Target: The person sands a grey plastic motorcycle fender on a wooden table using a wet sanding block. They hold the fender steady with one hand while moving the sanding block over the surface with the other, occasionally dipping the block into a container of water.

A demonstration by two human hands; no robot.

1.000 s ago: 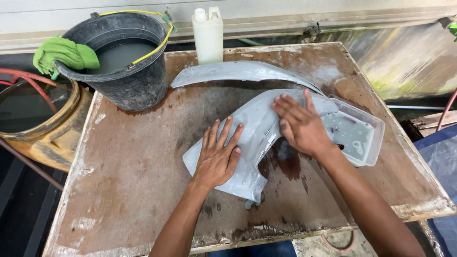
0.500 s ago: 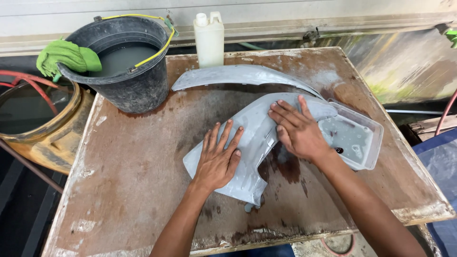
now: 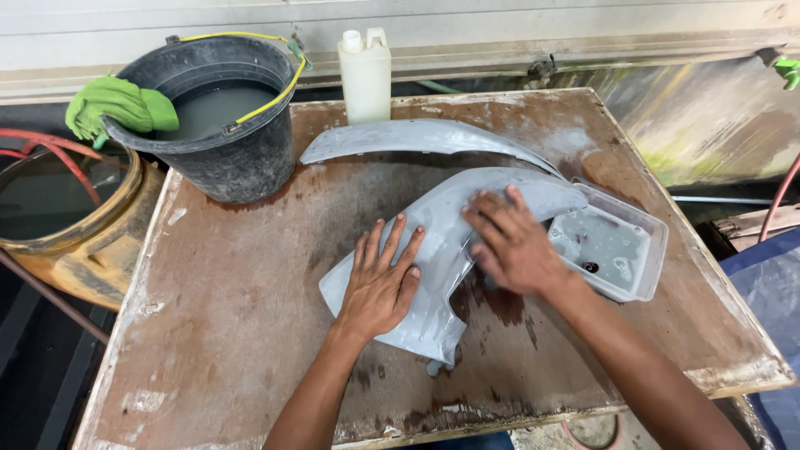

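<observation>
A curved grey plastic panel [image 3: 446,225] lies wet on a worn brown table [image 3: 217,317]. My left hand [image 3: 382,279] rests flat on its lower left part, fingers spread. My right hand [image 3: 510,242] presses on the panel's upper right part, fingers bent down onto the surface; whether something is under the palm I cannot tell. A second long grey curved panel [image 3: 417,137] lies behind the first one.
A clear plastic tub [image 3: 642,250] with water stands right of my right hand. A black bucket [image 3: 242,158] of cloudy water with a green cloth [image 3: 117,104] on its rim stands at the back left. A white jug [image 3: 365,75] stands at the back. A yellow-rimmed drum [image 3: 100,242] sits left of the table.
My right hand has slid a little down and left along the panel. My left hand has stayed flat in place.
</observation>
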